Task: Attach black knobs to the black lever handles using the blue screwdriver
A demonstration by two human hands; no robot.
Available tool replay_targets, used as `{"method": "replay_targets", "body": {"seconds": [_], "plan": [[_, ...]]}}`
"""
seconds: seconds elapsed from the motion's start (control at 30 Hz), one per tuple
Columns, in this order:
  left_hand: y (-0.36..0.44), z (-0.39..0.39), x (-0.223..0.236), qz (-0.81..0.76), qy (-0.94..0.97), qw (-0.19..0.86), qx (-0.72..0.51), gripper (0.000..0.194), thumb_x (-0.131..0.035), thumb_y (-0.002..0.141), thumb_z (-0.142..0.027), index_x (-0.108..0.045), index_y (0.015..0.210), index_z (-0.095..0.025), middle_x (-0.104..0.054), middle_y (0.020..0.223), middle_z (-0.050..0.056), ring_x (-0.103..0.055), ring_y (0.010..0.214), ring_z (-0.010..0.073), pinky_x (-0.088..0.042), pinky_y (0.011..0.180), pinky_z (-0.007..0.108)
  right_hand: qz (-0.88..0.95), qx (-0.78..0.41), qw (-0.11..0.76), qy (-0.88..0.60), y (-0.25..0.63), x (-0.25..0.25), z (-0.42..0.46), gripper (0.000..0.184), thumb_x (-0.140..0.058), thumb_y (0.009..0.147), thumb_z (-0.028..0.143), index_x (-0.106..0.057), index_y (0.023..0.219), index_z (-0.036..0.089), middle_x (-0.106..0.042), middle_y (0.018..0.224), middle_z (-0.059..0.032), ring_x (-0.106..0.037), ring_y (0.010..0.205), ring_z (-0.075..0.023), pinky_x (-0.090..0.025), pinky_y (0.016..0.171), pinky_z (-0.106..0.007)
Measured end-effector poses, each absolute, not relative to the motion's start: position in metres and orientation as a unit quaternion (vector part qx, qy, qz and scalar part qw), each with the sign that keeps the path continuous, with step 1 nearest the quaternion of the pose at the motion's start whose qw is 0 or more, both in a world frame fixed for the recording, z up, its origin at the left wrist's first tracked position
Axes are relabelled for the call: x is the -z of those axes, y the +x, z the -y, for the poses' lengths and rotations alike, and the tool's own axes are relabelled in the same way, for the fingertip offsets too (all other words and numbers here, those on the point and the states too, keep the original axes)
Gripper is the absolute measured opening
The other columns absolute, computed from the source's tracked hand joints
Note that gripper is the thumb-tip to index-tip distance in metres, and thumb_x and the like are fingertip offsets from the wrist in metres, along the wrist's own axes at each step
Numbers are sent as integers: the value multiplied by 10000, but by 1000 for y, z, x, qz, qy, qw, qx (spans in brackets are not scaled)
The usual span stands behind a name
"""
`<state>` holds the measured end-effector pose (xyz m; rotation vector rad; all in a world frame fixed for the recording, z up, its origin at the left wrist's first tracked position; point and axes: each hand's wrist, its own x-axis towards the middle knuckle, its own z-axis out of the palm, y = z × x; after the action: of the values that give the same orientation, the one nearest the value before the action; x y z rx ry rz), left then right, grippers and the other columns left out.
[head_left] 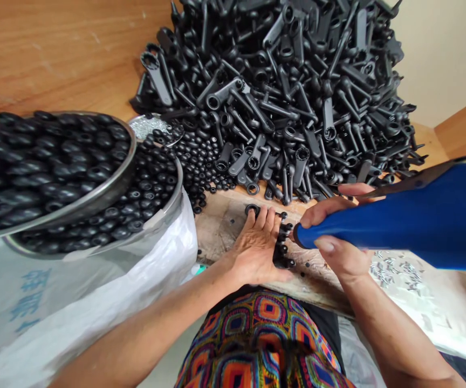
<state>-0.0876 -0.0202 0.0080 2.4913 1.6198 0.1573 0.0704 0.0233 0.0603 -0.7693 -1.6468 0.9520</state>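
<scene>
My left hand (257,248) lies palm down on the work board, its fingers stretched forward and thumb out to the side. Beneath and beside it sit several small black plastic parts (285,249) in a row, partly covered by the palm. A black ring-shaped end (252,209) shows at the fingertips. In my right hand (338,237) is a blue tapered tool (382,221), fingers and thumb wrapped round its narrow end. That dark-rimmed end points left, close to the row; its exact contact is hidden. The tool's wide end runs out of view at right.
Black plastic crank handles (297,97) form a large heap behind the board (217,221). At left, two metal bowls (131,145) hold black knobs (55,161), with more knobs spilled (198,156). Small metal pins (398,272) lie at right; a dish of shiny bits (146,126) stands behind.
</scene>
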Motion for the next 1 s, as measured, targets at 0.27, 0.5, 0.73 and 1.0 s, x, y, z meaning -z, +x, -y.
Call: {"method": "replay_targets", "body": {"seconds": [0.27, 0.5, 0.73, 1.0], "plan": [[-88, 20, -9, -553, 829, 77, -36, 1112, -411, 591, -788, -259, 1360, 0, -226, 1432, 271, -86, 1342, 397, -48, 1058, 533, 632, -417, 581, -298, 72, -74, -19, 301, -689, 638, 450, -544, 843, 284, -553, 693, 20, -575, 600, -185, -504, 559, -348], [-88, 21, -5, -558, 826, 77, -34, 1133, -408, 571, -805, -247, 1367, -14, -192, 1449, 259, -54, 1354, 377, -18, 1067, 514, 595, -509, 577, -233, 67, -103, -18, 287, -717, 609, 372, -549, 817, 268, -538, 648, 25, -530, 551, -172, -466, 539, -348], [-88, 20, -3, -554, 828, 75, -37, 1120, -387, 581, -801, -259, 1357, -3, -196, 1443, 269, -50, 1350, 390, -9, 1063, 525, 571, -532, 580, -233, 65, -98, -18, 511, -740, 585, 325, -521, 1045, 303, -565, 654, 28, -545, 555, -190, -474, 513, -353], [-87, 20, -7, -552, 829, 80, -39, 1102, -387, 598, -795, -267, 1356, -4, -213, 1431, 283, -60, 1345, 402, -14, 1058, 531, 594, -519, 575, -217, 63, -92, -19, 491, -730, 617, 333, -512, 1057, 322, -578, 675, 31, -558, 561, -192, -469, 496, -340]]}}
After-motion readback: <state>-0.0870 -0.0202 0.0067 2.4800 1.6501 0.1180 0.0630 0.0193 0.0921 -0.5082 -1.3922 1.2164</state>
